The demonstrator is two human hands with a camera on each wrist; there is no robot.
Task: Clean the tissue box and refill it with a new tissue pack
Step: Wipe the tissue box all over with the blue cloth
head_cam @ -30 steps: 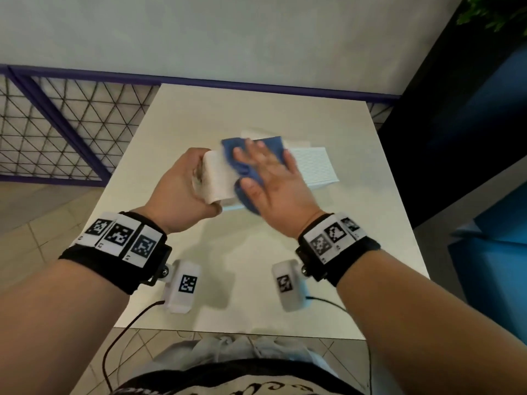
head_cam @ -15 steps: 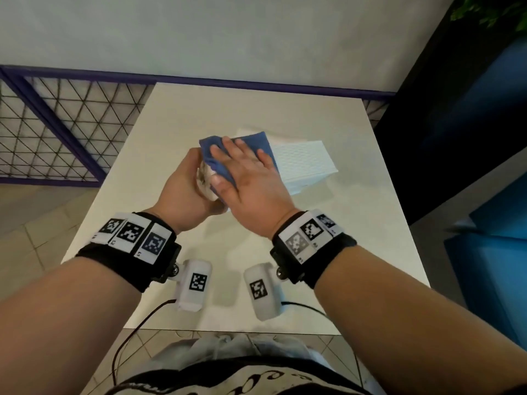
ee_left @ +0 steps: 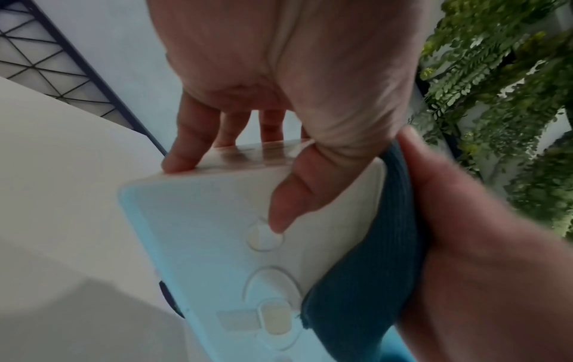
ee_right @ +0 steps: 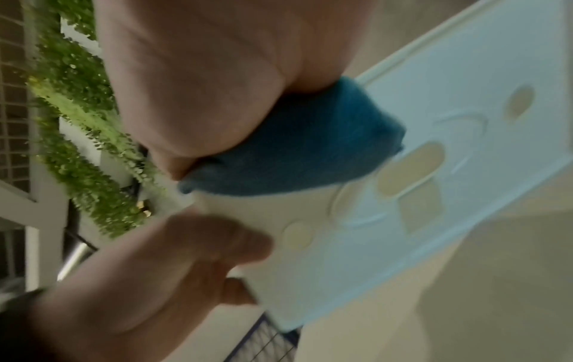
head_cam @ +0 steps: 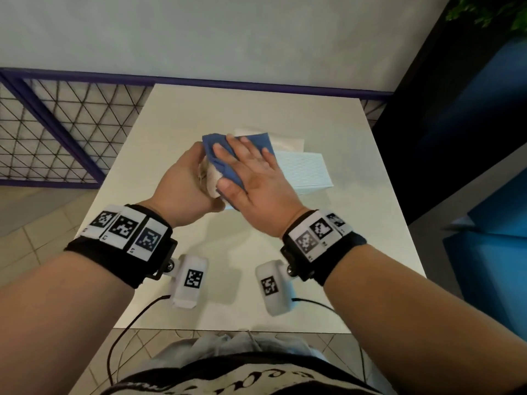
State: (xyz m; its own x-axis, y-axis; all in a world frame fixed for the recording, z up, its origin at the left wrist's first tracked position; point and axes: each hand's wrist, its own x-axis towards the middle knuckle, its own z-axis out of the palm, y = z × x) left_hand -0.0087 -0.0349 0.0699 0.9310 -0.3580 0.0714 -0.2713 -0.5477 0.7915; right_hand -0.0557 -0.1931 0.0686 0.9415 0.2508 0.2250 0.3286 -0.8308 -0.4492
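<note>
My left hand (head_cam: 185, 181) grips the left end of the white plastic tissue box (head_cam: 302, 172), held just above the table. In the left wrist view its thumb lies on the box's underside (ee_left: 217, 232), which has round and oval holes, and its fingers wrap over the end. My right hand (head_cam: 242, 163) lies flat, fingers straight, pressing a blue cloth (head_cam: 222, 161) against the box's top near its left end. The cloth (ee_left: 372, 269) folds over the box's edge. The right wrist view shows the cloth (ee_right: 294, 151) under my palm against the box (ee_right: 465, 122).
A white flat item (head_cam: 288, 142) lies on the table just behind the box. The square pale table (head_cam: 228, 115) has a purple mesh railing (head_cam: 57, 132) on its left and behind. A dark wall and blue seating (head_cam: 484, 195) stand to the right. Green plants hang nearby.
My right hand slid the blue cloth leftward along the box's top, toward the end that my left hand grips. Both hands and the box shifted slightly left.
</note>
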